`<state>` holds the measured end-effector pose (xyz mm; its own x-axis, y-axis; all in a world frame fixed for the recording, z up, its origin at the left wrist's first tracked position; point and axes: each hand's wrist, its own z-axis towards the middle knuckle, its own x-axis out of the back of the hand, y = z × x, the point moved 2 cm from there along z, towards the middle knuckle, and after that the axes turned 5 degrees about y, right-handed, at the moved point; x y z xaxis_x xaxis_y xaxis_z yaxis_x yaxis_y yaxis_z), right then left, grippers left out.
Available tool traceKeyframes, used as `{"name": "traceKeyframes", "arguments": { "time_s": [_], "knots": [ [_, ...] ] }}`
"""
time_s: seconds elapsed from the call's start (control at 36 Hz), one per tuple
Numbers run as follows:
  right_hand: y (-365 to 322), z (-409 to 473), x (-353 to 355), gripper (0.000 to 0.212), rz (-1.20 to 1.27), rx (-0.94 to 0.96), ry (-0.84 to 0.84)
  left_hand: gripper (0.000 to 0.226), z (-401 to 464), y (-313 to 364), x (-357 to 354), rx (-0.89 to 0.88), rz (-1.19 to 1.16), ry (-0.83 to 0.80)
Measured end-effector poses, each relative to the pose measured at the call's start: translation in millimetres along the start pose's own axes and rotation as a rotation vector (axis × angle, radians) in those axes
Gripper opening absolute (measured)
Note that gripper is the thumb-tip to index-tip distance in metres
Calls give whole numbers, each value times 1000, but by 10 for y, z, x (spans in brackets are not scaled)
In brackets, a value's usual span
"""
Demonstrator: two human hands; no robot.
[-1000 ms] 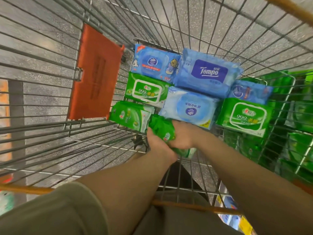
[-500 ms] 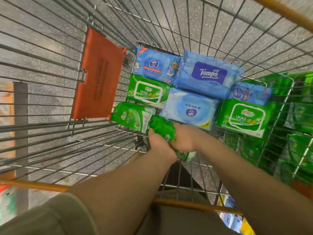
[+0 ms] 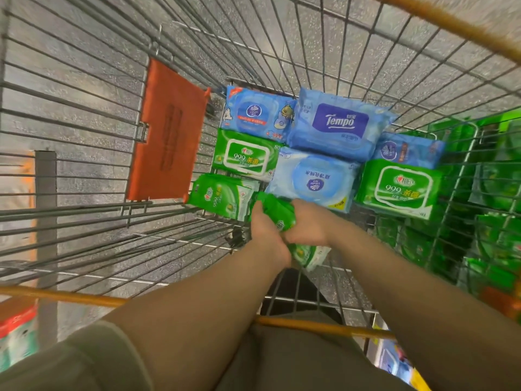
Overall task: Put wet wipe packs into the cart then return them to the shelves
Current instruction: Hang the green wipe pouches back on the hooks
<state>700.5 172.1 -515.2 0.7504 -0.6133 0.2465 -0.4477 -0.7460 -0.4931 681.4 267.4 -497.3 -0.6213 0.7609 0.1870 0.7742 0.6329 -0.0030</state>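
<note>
Wet wipe packs lay on the floor of the wire cart [image 3: 282, 38], and I gripped one small green pack [image 3: 277, 211] with both hands near the cart's near end. My left hand [image 3: 266, 235] curled round its left side, my right hand [image 3: 306, 224] curled over its right side, both touching each other. A second small green pack [image 3: 222, 197] lay just left of the held one. Behind it sat a green 999 pack [image 3: 246, 156], and behind that a blue Vinda pack [image 3: 258, 112]. A blue Tempo pack [image 3: 339, 122] overlapped a pale blue pack [image 3: 313, 180] in the middle. On the right, another green 999 pack [image 3: 399, 189] lay over a dark blue pack [image 3: 408, 150]. An orange flap [image 3: 166, 131] hung on the cart's left wall. Green packs showed blurred on shelves [image 3: 496, 193] beyond the right wall.
</note>
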Motion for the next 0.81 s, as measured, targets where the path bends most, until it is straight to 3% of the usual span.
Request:
{"name": "traceKeyframes", "arguments": {
  "time_s": [0.14, 0.28, 0.36, 0.39, 0.44, 0.53, 0.64, 0.72, 0.81],
  "knots": [
    [-131, -186, 225, 66, 213, -80, 103, 54, -339, 209, -15, -87, 163, -205],
    [-409, -488, 541, 39, 849, -32, 170, 41, -790, 609, 43, -354, 507, -305],
    [-692, -702, 718, 25, 1095, 35, 233, 97, -1089, 800, 10, -479, 610, -412],
    [-805, -788, 778, 23, 1140, 54, 254, 100, -1192, 836, -9, -499, 614, -463],
    [-1015, -931, 903, 24, 1173, 103, 290, 73, -1435, 901, -56, -560, 616, -567],
    [-1250, -1150, 1079, 41, 1117, 134, 387, 42, -1812, 1002, -98, -631, 614, -679],
    [-1490, -1523, 1236, 57, 1007, 192, 519, 54, -2219, 1076, -56, -682, 587, -741],
    [-1630, -1855, 1228, 49, 1123, 240, 487, 60, -2505, 1081, -3, -679, 534, -811],
    [-1713, -2155, 1138, 42, 1122, 313, 561, 53, -2770, 1028, 59, -665, 519, -877]
  ]
}}
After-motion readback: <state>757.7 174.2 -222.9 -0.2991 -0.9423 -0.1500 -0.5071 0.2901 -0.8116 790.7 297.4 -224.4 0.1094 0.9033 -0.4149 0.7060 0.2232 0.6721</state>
